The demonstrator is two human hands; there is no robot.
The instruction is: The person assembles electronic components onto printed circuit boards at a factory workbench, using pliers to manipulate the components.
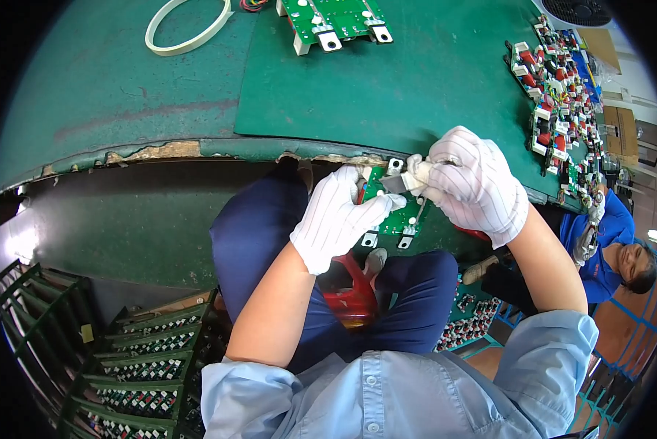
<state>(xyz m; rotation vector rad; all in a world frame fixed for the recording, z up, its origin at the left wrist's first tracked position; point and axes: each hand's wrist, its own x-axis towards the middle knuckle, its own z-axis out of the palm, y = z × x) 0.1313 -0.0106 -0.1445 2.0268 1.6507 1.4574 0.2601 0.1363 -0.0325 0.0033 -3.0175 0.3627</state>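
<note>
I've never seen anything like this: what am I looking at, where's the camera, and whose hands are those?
There's no robot here, just a person in white striped gloves. A wide fisheye camera on their head looks down, so straight edges bend near the rim. The left hand holds a green circuit board over the lap, by the table's edge. The right hand holds a small grey-ended piece at the board; I can't tell exactly what it is. On the green table lie a pale ring, a second circuit board and, to the right, many crowded boards. A co-worker in blue sits beyond those.
</note>
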